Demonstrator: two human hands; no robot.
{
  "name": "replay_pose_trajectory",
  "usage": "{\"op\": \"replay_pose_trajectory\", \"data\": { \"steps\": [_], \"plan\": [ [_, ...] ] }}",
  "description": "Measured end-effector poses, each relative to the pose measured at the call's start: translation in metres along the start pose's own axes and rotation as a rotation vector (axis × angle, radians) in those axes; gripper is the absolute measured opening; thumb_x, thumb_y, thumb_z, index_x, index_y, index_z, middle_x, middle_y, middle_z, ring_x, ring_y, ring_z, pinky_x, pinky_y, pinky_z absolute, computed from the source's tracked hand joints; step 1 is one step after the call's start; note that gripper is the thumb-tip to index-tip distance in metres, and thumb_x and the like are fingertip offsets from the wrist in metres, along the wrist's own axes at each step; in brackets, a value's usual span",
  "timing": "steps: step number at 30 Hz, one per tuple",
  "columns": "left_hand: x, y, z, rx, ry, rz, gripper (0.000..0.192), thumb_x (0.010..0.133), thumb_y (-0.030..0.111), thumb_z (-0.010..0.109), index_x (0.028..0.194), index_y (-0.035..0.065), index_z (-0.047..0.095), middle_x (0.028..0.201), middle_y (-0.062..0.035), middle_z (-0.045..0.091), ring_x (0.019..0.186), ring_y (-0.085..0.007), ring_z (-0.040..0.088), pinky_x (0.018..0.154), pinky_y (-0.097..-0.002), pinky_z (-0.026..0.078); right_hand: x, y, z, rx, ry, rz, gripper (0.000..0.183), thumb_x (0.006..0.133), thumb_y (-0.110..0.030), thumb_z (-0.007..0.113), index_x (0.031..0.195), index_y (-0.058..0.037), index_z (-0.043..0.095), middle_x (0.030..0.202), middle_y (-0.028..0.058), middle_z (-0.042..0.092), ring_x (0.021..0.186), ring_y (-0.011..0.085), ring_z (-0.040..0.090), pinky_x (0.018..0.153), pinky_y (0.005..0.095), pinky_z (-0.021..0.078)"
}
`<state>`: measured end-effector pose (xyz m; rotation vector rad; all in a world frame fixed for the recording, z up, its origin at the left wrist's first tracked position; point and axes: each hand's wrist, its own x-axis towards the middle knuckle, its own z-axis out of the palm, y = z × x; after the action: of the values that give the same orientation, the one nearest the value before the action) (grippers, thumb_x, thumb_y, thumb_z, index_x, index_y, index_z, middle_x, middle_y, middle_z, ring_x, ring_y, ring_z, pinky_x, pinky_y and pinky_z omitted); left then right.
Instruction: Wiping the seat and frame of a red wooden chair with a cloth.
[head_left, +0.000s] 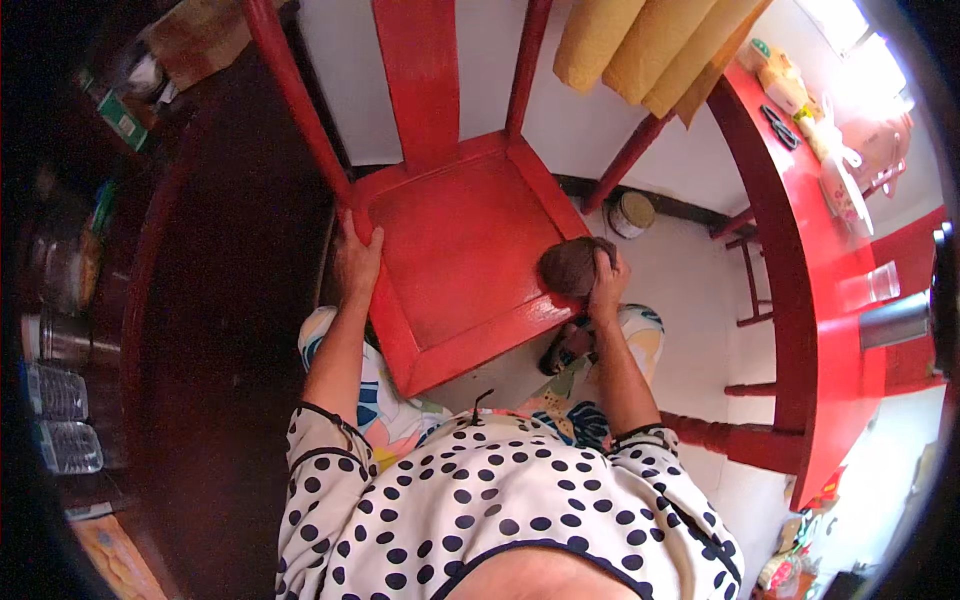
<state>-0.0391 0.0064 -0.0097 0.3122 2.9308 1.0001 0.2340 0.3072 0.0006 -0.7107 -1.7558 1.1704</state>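
Note:
A red wooden chair (465, 247) stands before me, its framed seat at an angle and its back slat rising away from me. My left hand (358, 259) grips the seat's left rim near the back post, thumb on top and the other fingers mostly hidden at the side. At the right rim, my right hand (609, 285) holds a bunched dark brown cloth (571, 268) against the seat; its fingertips curl over the cloth. The seat surface looks glossy near the front right corner.
To the right is a red table (840, 360) with scissors (780, 127), a clear cup (883, 282) and several other items. A tin (631, 214) stands on the floor by the wall. Yellow cloth (652, 45) hangs above. A dark cabinet (210, 337) fills the left.

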Motion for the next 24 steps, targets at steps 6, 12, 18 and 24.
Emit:
{"op": "replay_pose_trajectory", "data": {
  "steps": [6, 12, 18, 24],
  "plan": [
    [0.013, -0.021, 0.02, -0.063, 0.014, 0.006, 0.076, 0.088, 0.048, 0.059, 0.15, 0.0178, 0.026, 0.137, -0.0274, 0.047, 0.118, -0.0445, 0.053, 0.1, -0.0498, 0.042, 0.004, -0.002, 0.001, 0.075, 0.0, 0.052, 0.027, 0.089, -0.021, 0.06, 0.1, 0.0034, 0.066, 0.09, 0.0063, 0.066, 0.085, 0.0148, 0.058, 0.079, 0.0298, 0.0463],
    [0.0, -0.008, 0.009, 0.101, 0.153, 0.147, 0.072, 0.086, 0.041, 0.064, 0.146, 0.0162, 0.034, 0.139, -0.0251, 0.045, 0.125, -0.0436, 0.046, 0.103, -0.0502, 0.038, 0.005, 0.007, 0.006, 0.023, 0.005, 0.053, 0.027, 0.092, -0.017, 0.055, 0.104, 0.0043, 0.067, 0.091, 0.0058, 0.067, 0.086, 0.0146, 0.059, 0.082, 0.0288, 0.0465],
    [-0.034, 0.033, 0.004, 0.235, 0.24, 0.421, 0.057, 0.084, 0.024, 0.067, 0.136, 0.0091, 0.047, 0.139, -0.0217, 0.043, 0.128, -0.0415, 0.04, 0.107, -0.0504, 0.034, 0.0, 0.012, 0.018, -0.047, 0.122, 0.086, 0.032, 0.09, -0.025, 0.06, 0.102, 0.0038, 0.066, 0.092, 0.0114, 0.068, 0.085, 0.0204, 0.06, 0.08, 0.0323, 0.0463],
    [-0.038, 0.05, 0.014, -0.28, 0.019, 0.544, 0.038, 0.084, 0.02, 0.068, 0.118, 0.0051, 0.061, 0.117, -0.0183, 0.061, 0.111, -0.0333, 0.057, 0.095, -0.0428, 0.045, 0.001, 0.009, 0.024, -0.088, 0.113, 0.037, 0.031, 0.093, -0.023, 0.057, 0.103, 0.004, 0.067, 0.093, 0.009, 0.067, 0.084, 0.0189, 0.059, 0.081, 0.0312, 0.0468]
  ]
}}
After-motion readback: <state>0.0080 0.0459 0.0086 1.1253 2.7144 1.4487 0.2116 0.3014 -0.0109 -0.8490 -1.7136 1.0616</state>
